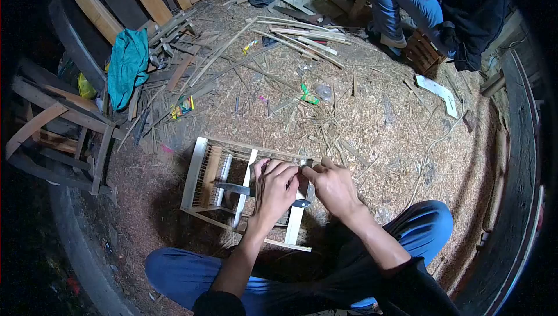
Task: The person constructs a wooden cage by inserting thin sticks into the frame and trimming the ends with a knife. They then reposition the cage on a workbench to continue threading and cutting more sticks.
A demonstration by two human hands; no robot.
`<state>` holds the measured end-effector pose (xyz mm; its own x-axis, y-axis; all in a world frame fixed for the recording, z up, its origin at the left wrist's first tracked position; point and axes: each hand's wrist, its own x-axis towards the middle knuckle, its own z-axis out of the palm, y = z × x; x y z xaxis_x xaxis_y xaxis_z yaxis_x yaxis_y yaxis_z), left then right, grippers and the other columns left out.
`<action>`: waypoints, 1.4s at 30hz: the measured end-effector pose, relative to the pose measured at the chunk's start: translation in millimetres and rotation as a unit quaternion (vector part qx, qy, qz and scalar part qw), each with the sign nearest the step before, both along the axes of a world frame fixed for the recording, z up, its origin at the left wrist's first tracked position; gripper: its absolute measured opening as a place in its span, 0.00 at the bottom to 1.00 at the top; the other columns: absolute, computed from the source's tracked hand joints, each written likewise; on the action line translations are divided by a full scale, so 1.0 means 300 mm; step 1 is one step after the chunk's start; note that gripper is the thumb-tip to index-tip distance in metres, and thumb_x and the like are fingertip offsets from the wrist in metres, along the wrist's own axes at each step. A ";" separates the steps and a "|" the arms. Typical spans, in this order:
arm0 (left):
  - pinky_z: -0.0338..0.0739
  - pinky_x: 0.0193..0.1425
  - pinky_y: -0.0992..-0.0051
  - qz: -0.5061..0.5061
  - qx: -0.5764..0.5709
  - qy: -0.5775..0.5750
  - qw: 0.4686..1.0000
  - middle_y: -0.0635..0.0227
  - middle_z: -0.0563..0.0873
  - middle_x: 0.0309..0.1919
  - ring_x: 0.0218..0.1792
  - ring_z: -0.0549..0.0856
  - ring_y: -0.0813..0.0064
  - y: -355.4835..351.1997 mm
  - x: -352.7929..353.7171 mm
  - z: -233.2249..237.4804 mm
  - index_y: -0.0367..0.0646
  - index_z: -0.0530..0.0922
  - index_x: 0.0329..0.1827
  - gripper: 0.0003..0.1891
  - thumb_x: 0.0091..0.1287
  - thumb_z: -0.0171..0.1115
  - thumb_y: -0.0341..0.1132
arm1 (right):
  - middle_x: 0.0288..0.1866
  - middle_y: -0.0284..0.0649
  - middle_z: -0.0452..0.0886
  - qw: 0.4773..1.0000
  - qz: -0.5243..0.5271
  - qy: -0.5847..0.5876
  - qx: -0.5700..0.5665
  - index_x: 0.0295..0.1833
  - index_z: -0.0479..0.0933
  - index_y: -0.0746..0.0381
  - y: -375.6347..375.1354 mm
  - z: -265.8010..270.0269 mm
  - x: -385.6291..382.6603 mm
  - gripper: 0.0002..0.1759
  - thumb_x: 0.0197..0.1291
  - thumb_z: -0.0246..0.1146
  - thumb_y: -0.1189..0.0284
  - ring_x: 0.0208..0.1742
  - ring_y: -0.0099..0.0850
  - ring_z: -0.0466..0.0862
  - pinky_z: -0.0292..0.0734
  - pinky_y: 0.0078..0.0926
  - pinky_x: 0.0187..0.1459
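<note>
Left grip [276, 188] is curled down over a slat of the frame [195, 176], fingers bent against it; right grip [332, 187] is clenched just beside it, thumb and forefinger pinching at the frame's far rail where the two hands meet, though what sits between the fingertips is too small to tell. Frame lies flat on the floor [378, 124] before the crossed legs, a knife [232, 188] across its slats, partly under the left hand. Farther off: sawdust and shavings, loose strips [302, 37], a teal cloth [128, 63] at left, another person [407, 2] seated at the back
</note>
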<state>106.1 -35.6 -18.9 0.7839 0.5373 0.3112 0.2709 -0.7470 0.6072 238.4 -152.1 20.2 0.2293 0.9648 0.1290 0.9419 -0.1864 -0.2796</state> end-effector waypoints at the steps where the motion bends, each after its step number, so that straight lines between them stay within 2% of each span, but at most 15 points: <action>1: 0.63 0.70 0.56 0.001 0.006 0.001 1.000 0.68 0.91 0.44 0.51 0.85 0.68 -0.001 0.001 0.000 0.41 0.87 0.43 0.08 0.61 0.69 0.28 | 0.38 0.41 0.89 1.000 -0.011 -0.011 0.011 0.48 0.83 0.57 -0.001 -0.003 -0.013 0.13 0.56 0.65 0.73 0.46 0.37 0.88 0.83 0.38 0.45; 5: 0.62 0.72 0.54 0.002 0.024 0.001 1.000 0.69 0.91 0.44 0.51 0.85 0.68 -0.004 0.002 -0.010 0.42 0.88 0.44 0.11 0.58 0.69 0.27 | 0.31 0.48 0.87 0.997 -0.065 0.029 -0.042 0.49 0.80 0.62 0.003 -0.014 -0.076 0.13 0.56 0.65 0.75 0.40 0.42 0.90 0.85 0.39 0.38; 7: 0.62 0.72 0.54 0.001 0.027 0.000 1.000 0.69 0.91 0.44 0.51 0.85 0.68 -0.004 -0.004 -0.029 0.42 0.88 0.44 0.11 0.58 0.69 0.26 | 0.25 0.55 0.84 0.992 -0.092 0.071 -0.047 0.51 0.76 0.65 0.005 -0.032 -0.103 0.18 0.55 0.67 0.77 0.27 0.49 0.88 0.81 0.47 0.30; 8: 0.62 0.72 0.54 -0.001 0.030 0.000 1.000 0.69 0.91 0.44 0.51 0.85 0.68 -0.004 -0.006 -0.035 0.42 0.88 0.44 0.12 0.57 0.68 0.25 | 0.23 0.57 0.82 0.991 -0.089 0.088 -0.053 0.53 0.73 0.69 0.007 -0.045 -0.106 0.20 0.54 0.66 0.79 0.26 0.52 0.86 0.81 0.50 0.32; 11: 0.65 0.70 0.57 0.007 0.050 -0.020 0.999 0.70 0.92 0.42 0.49 0.86 0.69 -0.004 -0.005 -0.025 0.43 0.88 0.40 0.07 0.59 0.71 0.26 | 0.24 0.58 0.82 0.985 -0.104 0.137 -0.022 0.51 0.74 0.69 0.006 -0.041 -0.100 0.18 0.54 0.66 0.79 0.28 0.55 0.86 0.82 0.52 0.34; 22: 0.64 0.70 0.55 -0.007 0.048 -0.014 0.999 0.70 0.91 0.41 0.49 0.85 0.68 -0.004 -0.008 -0.017 0.43 0.88 0.41 0.07 0.60 0.70 0.28 | 0.31 0.56 0.86 0.987 -0.053 0.131 -0.080 0.53 0.81 0.68 0.002 -0.040 -0.018 0.19 0.52 0.68 0.80 0.36 0.55 0.88 0.85 0.50 0.41; 25: 0.65 0.69 0.57 0.005 0.046 -0.019 0.999 0.69 0.91 0.41 0.49 0.86 0.67 -0.008 0.001 -0.013 0.42 0.88 0.40 0.05 0.62 0.71 0.29 | 0.30 0.57 0.85 0.981 -0.074 0.175 -0.042 0.51 0.80 0.68 0.003 -0.039 -0.036 0.18 0.53 0.68 0.80 0.36 0.57 0.88 0.85 0.51 0.41; 28: 0.65 0.69 0.58 0.017 0.035 -0.021 0.999 0.70 0.91 0.40 0.49 0.86 0.67 -0.006 0.011 -0.004 0.43 0.88 0.41 0.05 0.64 0.70 0.30 | 0.28 0.57 0.83 0.969 -0.125 0.213 -0.005 0.52 0.79 0.67 0.006 -0.022 -0.057 0.13 0.62 0.66 0.78 0.31 0.59 0.85 0.80 0.54 0.35; 30: 0.65 0.69 0.58 0.020 0.023 -0.019 0.999 0.70 0.90 0.41 0.48 0.86 0.67 -0.003 0.008 -0.006 0.43 0.88 0.41 0.04 0.65 0.70 0.30 | 0.44 0.58 0.84 0.963 -0.146 0.220 -0.060 0.52 0.77 0.67 -0.002 0.002 -0.053 0.14 0.60 0.67 0.78 0.48 0.56 0.86 0.82 0.52 0.48; 31: 0.65 0.69 0.58 0.014 0.019 -0.021 1.000 0.70 0.90 0.41 0.48 0.85 0.67 0.001 0.008 -0.013 0.44 0.88 0.42 0.04 0.66 0.70 0.31 | 0.44 0.58 0.84 0.963 -0.146 0.220 -0.060 0.52 0.77 0.67 -0.008 0.010 -0.053 0.14 0.60 0.67 0.78 0.48 0.56 0.86 0.82 0.52 0.48; 33: 0.64 0.69 0.59 0.006 0.013 -0.022 1.000 0.71 0.90 0.41 0.48 0.85 0.66 0.003 0.006 -0.018 0.44 0.88 0.42 0.05 0.67 0.69 0.31 | 0.55 0.54 0.79 0.995 -0.081 0.059 0.018 0.52 0.77 0.65 -0.032 0.017 -0.064 0.13 0.64 0.67 0.74 0.60 0.51 0.79 0.74 0.48 0.59; 34: 0.64 0.69 0.59 0.003 0.010 -0.019 1.000 0.71 0.90 0.41 0.48 0.85 0.66 0.006 0.005 -0.019 0.44 0.88 0.43 0.05 0.67 0.70 0.31 | 0.59 0.50 0.77 0.995 -0.074 0.063 0.009 0.51 0.78 0.63 -0.044 -0.003 -0.081 0.15 0.65 0.69 0.65 0.67 0.48 0.72 0.65 0.48 0.66; 38: 0.63 0.70 0.59 -0.003 -0.008 -0.011 1.000 0.72 0.90 0.40 0.48 0.85 0.67 0.013 0.003 -0.012 0.46 0.88 0.43 0.05 0.67 0.70 0.32 | 0.61 0.52 0.76 0.999 -0.024 0.030 0.018 0.49 0.80 0.62 -0.080 0.040 -0.146 0.21 0.66 0.68 0.55 0.67 0.48 0.73 0.63 0.55 0.68; 41: 0.63 0.70 0.59 -0.011 -0.009 -0.005 1.000 0.72 0.90 0.40 0.49 0.85 0.68 0.019 -0.001 -0.011 0.46 0.89 0.42 0.04 0.67 0.71 0.33 | 0.69 0.54 0.73 1.000 -0.011 0.014 -0.006 0.57 0.81 0.62 -0.095 0.030 -0.173 0.24 0.64 0.71 0.57 0.74 0.51 0.68 0.59 0.55 0.71; 42: 0.64 0.69 0.59 -0.008 -0.010 -0.014 1.000 0.72 0.90 0.40 0.49 0.85 0.68 0.018 0.000 -0.012 0.46 0.89 0.42 0.04 0.67 0.71 0.33 | 0.65 0.51 0.75 1.000 -0.008 0.000 0.014 0.54 0.82 0.60 -0.096 0.010 -0.170 0.21 0.62 0.71 0.58 0.71 0.51 0.70 0.61 0.55 0.69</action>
<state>106.1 -30.3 -22.6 0.7835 0.5316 0.3218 0.2424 -0.7382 0.6295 187.4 -180.9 23.2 0.2451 0.9569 0.1560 0.9389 -0.1941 -0.2842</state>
